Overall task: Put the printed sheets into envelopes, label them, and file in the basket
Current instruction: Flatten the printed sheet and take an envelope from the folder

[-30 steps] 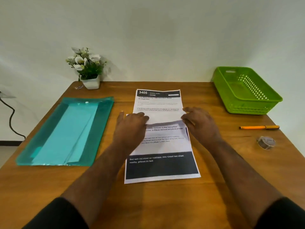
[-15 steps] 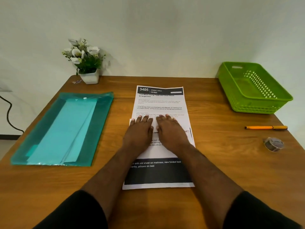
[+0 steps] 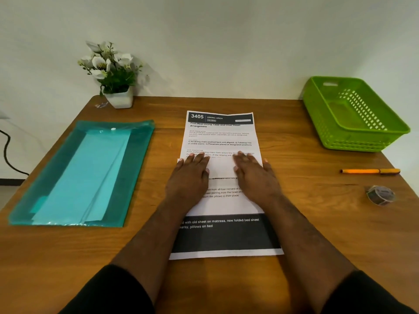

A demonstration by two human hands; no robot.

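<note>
Both hands lay flat, palms down and fingers spread, gripping nothing: the left hand (image 3: 190, 177) and right hand (image 3: 254, 177) pressed side by side on a folded sheet (image 3: 223, 202) at the middle of the table (image 3: 317, 223), over a second sheet (image 3: 221, 137) headed "3405". A teal folder (image 3: 136, 177) holding envelopes (image 3: 90, 175) lay left; the green basket (image 3: 356, 141) stood far right, with a pen (image 3: 369, 171) and tape roll (image 3: 381, 194) nearer.
</note>
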